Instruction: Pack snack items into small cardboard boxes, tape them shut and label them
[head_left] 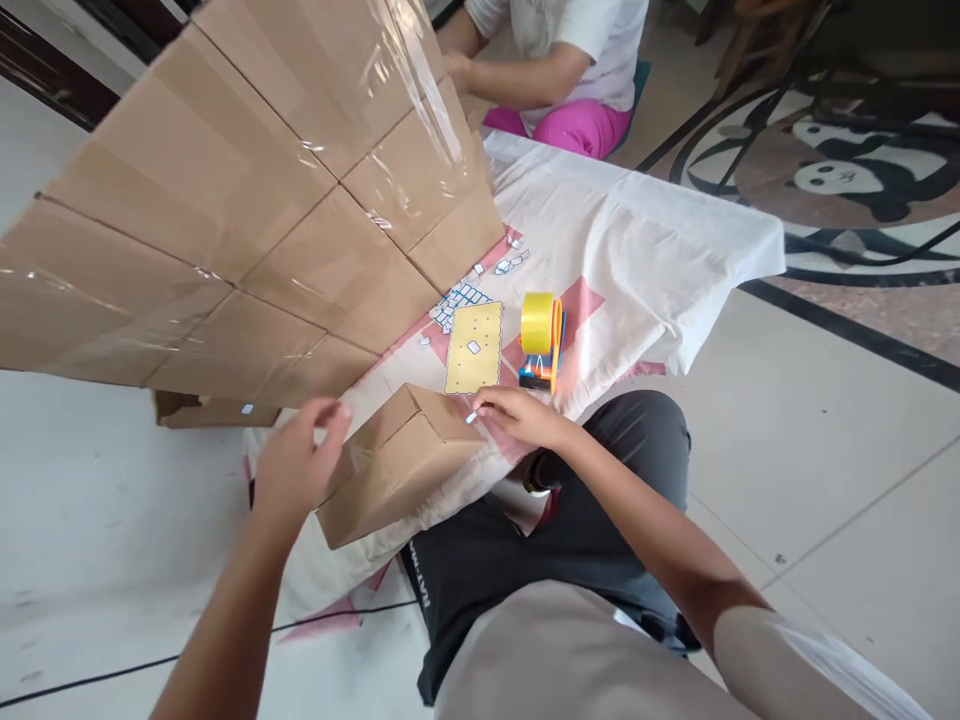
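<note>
My right hand (517, 415) pinches a small white sticker (472, 417) between thumb and fingers, at the right end of a closed cardboard box (405, 465). My left hand (300, 460) is at the box's left end, half curled, thumb apart from the fingers, with nothing visible in it. Whether it touches the box I cannot tell. Just beyond the box lies a yellow sheet (484, 365) with scalloped edges and one white sticker on it. Beside that sheet stands a tape dispenser with a yellow roll (538, 323).
A tall wall of stacked, taped cardboard boxes (300, 200) rises at the left and back. Blue-outlined white sticker pieces (457, 303) lie along its foot. A white cloth (592, 215) covers the table. Across it sits another person (555, 70). A black cable (150, 665) crosses the lower left.
</note>
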